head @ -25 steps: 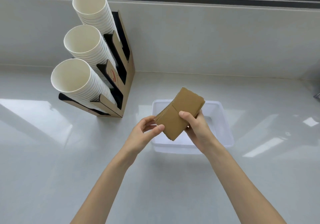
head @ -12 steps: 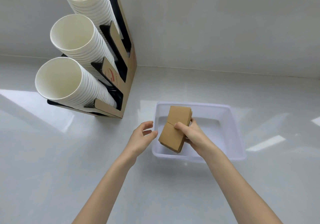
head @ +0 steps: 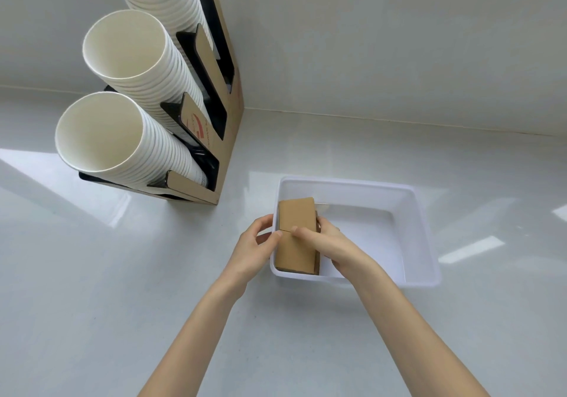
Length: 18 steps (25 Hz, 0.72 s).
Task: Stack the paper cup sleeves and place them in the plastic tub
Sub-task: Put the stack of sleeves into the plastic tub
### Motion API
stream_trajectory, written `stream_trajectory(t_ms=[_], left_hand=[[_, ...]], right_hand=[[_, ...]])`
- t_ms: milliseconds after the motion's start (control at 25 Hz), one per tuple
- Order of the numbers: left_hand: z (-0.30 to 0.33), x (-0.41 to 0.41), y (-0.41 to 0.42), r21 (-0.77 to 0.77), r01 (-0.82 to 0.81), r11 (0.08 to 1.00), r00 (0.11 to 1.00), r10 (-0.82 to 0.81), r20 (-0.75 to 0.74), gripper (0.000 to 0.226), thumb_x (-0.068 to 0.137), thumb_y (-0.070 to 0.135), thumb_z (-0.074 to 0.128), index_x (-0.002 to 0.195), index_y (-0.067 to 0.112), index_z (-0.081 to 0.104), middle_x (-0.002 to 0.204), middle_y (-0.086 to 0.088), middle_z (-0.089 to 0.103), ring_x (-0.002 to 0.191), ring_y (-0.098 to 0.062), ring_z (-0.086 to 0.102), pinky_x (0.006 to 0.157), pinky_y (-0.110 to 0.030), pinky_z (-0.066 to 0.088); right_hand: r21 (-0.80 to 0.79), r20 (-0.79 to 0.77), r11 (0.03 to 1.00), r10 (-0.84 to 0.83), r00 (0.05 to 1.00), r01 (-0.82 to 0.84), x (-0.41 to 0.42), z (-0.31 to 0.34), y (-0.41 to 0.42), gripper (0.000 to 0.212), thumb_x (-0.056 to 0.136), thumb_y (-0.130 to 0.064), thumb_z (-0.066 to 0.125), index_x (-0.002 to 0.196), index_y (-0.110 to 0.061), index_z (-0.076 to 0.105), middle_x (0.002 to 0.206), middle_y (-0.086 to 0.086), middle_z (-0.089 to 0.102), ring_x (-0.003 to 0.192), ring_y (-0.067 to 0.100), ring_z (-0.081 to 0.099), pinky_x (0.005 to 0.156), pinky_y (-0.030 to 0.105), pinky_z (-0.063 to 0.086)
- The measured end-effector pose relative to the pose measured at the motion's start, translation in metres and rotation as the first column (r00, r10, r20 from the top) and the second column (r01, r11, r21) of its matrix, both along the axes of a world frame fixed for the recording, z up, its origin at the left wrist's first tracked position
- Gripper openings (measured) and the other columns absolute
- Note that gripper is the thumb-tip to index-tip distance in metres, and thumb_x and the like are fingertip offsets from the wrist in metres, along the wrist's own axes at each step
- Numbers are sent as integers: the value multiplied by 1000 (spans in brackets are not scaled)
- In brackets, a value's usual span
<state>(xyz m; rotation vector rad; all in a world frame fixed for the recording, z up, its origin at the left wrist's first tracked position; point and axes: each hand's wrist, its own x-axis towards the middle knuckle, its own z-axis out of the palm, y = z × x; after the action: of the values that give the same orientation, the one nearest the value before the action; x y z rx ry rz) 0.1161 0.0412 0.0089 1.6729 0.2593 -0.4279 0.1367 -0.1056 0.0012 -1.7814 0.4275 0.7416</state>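
Sleeves (head: 297, 237) already gathered into one neat brown stack, held over the left end of the plastic tub (head: 426, 243), low inside its walls. Stacking part looks done; placing is under way, not finished. Can't tell if the stack's bottom touches the tub floor yet, since the near wall and the hands hide it.

Right hand (head: 333, 243) closed on the stack, thumb across the top face, fingers wrapped round the right edge inside the tub. Left hand (head: 257, 243) narrow, thumb tip touching the stack's left edge at the tub's left rim, other fingers curled outside the wall; looks like steadying, not carrying.

Left to do, by my read: seat the stack flat, let go, pull both hands out. No loose sleeves visible on the tabletop (head: 122, 304), so this may be the last batch.

Rest of the tub is bare white, plenty of room to the right. Stack sits tight to the left wall, so it could catch on the rim or fan out on release.

Further back left, well apart from the tub: cardboard cup holder (head: 233, 120) with three slanted stacks of white paper cups (head: 122, 56). Not in the way. Beyond it, plain white wall (head: 399, 44) and a dark window frame at top right. Nothing blocks the drop.
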Motion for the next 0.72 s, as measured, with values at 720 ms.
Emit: stream_trajectory(t_ms=[720], left_hand=[[-10,0,1,68,6,998,999,-9,44,33,93,24,41,126,25,44,131,2,51,117,-20,50,94,-31,45]], right_hand=[[38,-55,996,81,995,-79,-4,-3,9,104,49,-72,55,138,-28,23,137,4,41,122,23,49,103,42,44]])
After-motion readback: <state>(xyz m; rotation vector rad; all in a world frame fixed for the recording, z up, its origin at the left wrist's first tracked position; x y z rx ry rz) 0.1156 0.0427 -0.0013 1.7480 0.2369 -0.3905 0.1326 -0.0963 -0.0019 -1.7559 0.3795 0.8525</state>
